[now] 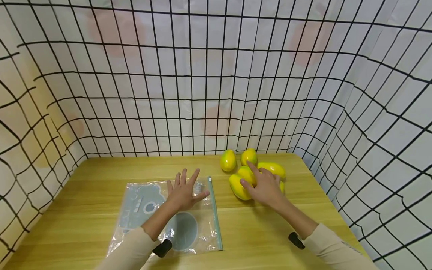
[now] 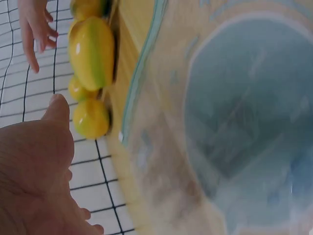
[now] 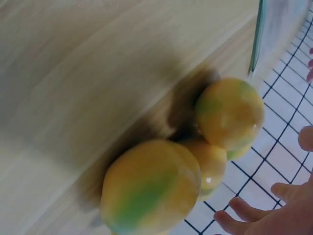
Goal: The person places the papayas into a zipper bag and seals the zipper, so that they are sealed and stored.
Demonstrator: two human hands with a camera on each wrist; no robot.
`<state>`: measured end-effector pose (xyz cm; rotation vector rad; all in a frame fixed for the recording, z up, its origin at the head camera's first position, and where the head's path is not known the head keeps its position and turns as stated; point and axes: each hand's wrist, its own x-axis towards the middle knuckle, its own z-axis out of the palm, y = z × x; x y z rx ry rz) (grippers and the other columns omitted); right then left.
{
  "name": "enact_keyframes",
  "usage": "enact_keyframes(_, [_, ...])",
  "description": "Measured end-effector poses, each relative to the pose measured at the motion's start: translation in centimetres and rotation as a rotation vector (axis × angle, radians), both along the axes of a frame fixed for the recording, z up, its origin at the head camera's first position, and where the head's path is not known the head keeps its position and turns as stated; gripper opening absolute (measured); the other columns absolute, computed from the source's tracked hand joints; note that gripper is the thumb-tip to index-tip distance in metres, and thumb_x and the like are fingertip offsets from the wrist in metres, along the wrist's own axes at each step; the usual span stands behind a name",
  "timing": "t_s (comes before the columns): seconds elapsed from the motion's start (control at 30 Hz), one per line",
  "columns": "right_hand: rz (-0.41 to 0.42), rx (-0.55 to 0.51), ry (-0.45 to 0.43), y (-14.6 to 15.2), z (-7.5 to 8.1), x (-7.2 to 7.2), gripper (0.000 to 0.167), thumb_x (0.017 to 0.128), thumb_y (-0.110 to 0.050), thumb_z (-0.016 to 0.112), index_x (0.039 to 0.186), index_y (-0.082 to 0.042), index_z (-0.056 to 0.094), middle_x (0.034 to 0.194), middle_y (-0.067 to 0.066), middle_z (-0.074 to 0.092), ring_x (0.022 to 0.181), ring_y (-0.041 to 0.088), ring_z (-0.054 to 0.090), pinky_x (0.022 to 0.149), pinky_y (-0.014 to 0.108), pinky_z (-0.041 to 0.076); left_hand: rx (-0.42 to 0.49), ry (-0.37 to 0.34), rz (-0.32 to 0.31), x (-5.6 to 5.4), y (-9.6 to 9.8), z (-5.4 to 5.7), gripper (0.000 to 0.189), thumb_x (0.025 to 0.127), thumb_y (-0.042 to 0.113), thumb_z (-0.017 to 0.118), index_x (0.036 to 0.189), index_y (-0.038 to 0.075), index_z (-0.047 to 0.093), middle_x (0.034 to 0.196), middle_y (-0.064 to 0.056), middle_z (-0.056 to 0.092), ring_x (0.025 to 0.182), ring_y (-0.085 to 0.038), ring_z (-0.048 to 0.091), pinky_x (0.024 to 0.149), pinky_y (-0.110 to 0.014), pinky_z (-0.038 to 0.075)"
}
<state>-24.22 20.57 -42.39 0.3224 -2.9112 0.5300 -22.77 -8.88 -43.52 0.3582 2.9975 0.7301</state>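
Note:
My left hand (image 1: 182,197) is spread with fingers straight over a clear zip bag (image 1: 138,202) printed with blue-grey shapes. The bag lies flat, its teal zip edge (image 1: 216,221) on the right. Several yellow mangoes (image 1: 239,188) with green patches lie in a cluster to the right of the bag. Over this cluster is my right hand (image 1: 268,189), fingers extended and apart, hiding part of the fruit. In the right wrist view its fingers hang beside the mangoes (image 3: 151,186) and grip none of them. A mango (image 1: 228,161) stands at the cluster's back left.
The wooden table (image 1: 270,232) is bounded at the back and sides by a black wire grid (image 1: 190,90) with white sheeting behind it. The back mango (image 1: 249,155) sits close to the grid. Black straps (image 1: 162,248) circle both wrists.

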Motion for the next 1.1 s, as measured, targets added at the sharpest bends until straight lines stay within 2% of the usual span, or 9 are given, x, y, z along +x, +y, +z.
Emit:
enact_keyframes(0.27, [-0.013, 0.006, -0.025, -0.9, -1.0, 0.1, 0.081, 0.090, -0.051, 0.070, 0.158, -0.021, 0.037, 0.137, 0.022, 0.060, 0.128, 0.043, 0.053, 0.097, 0.062, 0.034, 0.069, -0.020, -0.063, 0.1, 2.1, -1.2, 0.084, 0.095, 0.053, 0.063, 0.161, 0.016, 0.028, 0.161, -0.035, 0.019, 0.148, -0.057, 0.021, 0.116, -0.077, 0.014])
enact_keyframes(0.53, [-0.021, -0.015, -0.031, -1.1, -1.8, -0.1, 0.087, 0.082, -0.045, 0.082, 0.154, -0.017, 0.043, 0.131, 0.022, 0.062, 0.123, 0.042, 0.056, 0.095, 0.062, 0.035, 0.077, -0.079, -0.077, 0.1, 3.7, -2.0, 0.082, 0.095, 0.052, 0.064, 0.160, 0.015, 0.030, 0.161, -0.037, 0.019, 0.149, -0.057, 0.019, 0.118, -0.075, 0.015])
enact_keyframes(0.87, [-0.023, -0.016, -0.034, -1.5, -2.6, 0.1, 0.086, 0.078, -0.041, 0.085, 0.151, -0.014, 0.048, 0.128, 0.025, 0.062, 0.122, 0.044, 0.054, 0.096, 0.061, 0.036, 0.131, -0.162, -0.059, 0.2, 4.4, -3.0, 0.081, 0.095, 0.048, 0.066, 0.160, 0.014, 0.032, 0.160, -0.039, 0.014, 0.149, -0.057, 0.016, 0.120, -0.071, 0.016])
enact_keyframes(1.0, [-0.027, -0.010, -0.045, -1.7, -2.8, 0.2, 0.084, 0.078, -0.039, 0.086, 0.150, -0.013, 0.049, 0.127, 0.025, 0.062, 0.120, 0.045, 0.054, 0.095, 0.060, 0.037, 0.122, -0.178, -0.067, 0.2, 4.8, -3.4, 0.077, 0.095, 0.046, 0.067, 0.157, 0.012, 0.037, 0.159, -0.041, 0.013, 0.150, -0.057, 0.014, 0.121, -0.069, 0.015])
enact_keyframes(1.1, [-0.027, 0.002, -0.048, -1.6, -2.8, 0.3, 0.083, 0.079, -0.038, 0.086, 0.149, -0.013, 0.049, 0.126, 0.025, 0.062, 0.118, 0.044, 0.055, 0.093, 0.058, 0.038, 0.103, -0.178, -0.071, 0.5, 5.1, -3.4, 0.076, 0.094, 0.045, 0.068, 0.156, 0.012, 0.039, 0.159, -0.041, 0.013, 0.150, -0.056, 0.015, 0.122, -0.067, 0.015])
